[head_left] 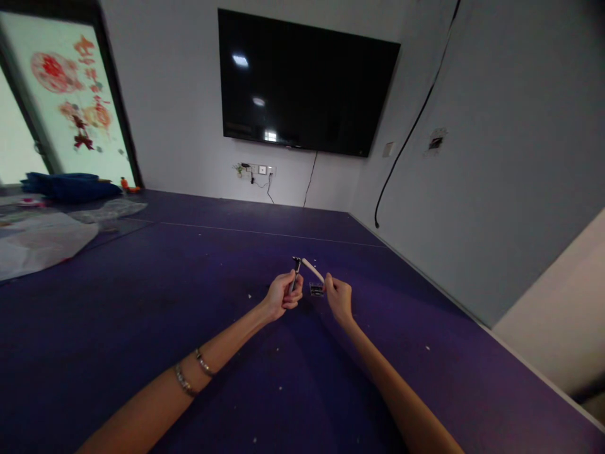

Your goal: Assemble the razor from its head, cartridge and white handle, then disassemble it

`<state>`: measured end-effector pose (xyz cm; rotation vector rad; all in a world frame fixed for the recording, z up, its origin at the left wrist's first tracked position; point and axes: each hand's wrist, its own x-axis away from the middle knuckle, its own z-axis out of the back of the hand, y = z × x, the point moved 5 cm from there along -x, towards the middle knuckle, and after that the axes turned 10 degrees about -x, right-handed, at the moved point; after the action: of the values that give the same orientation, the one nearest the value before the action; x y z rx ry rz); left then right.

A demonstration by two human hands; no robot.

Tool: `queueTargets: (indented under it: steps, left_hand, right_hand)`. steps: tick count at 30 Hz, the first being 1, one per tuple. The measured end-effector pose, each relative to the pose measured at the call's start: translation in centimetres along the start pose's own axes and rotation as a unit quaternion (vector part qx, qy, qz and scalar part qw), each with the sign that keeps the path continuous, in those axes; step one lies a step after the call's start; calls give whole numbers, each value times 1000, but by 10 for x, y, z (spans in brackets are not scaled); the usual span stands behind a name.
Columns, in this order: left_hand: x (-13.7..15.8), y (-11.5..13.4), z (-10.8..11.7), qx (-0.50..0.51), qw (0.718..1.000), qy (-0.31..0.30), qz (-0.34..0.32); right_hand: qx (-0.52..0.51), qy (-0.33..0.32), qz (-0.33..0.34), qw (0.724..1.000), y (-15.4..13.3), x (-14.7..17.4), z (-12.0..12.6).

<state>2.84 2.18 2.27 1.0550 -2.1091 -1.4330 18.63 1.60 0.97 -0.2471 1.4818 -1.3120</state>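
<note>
Close to the middle of the view, my left hand [285, 294] is closed around a slim, grey-handled tool with a black head [297, 263], shaped somewhat like a razor. My right hand [338, 296] pinches the lower end of a pale, slender stick [312, 270]. The stick slants up and left, its far end beside the tool's head; whether they touch I cannot tell. Just left of my right fingers, a small clear case with dark pieces [316, 289] lies on the purple surface [212, 359]. Its contents are too small to name.
White crumbs [428, 348] dot the purple surface. At the left lie a white plastic bag [45, 243] and a blue cloth bundle [70, 188]. A television [307, 88] hangs on the back wall above sockets [262, 169]. A black cable [411, 132] dangles at the right.
</note>
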Motion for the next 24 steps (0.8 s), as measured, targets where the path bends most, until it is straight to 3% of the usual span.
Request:
queueTargets:
  steps: [7, 12, 16, 24]
  left_hand:
    - [-6, 3, 12, -58, 995, 48, -72]
    - [-6, 8, 16, -154, 978, 90, -110]
    - [-3, 23, 17, -245, 948, 129, -158]
    - [-4, 40, 30, -433, 867, 121, -214]
  right_hand:
    - [-85, -4, -15, 996, -7, -20, 14]
    - [-112, -76, -72, 988, -21, -31, 14]
    - [-43, -113, -27, 992, -37, -39, 25]
    - [190, -110, 79, 972, -62, -46, 53]
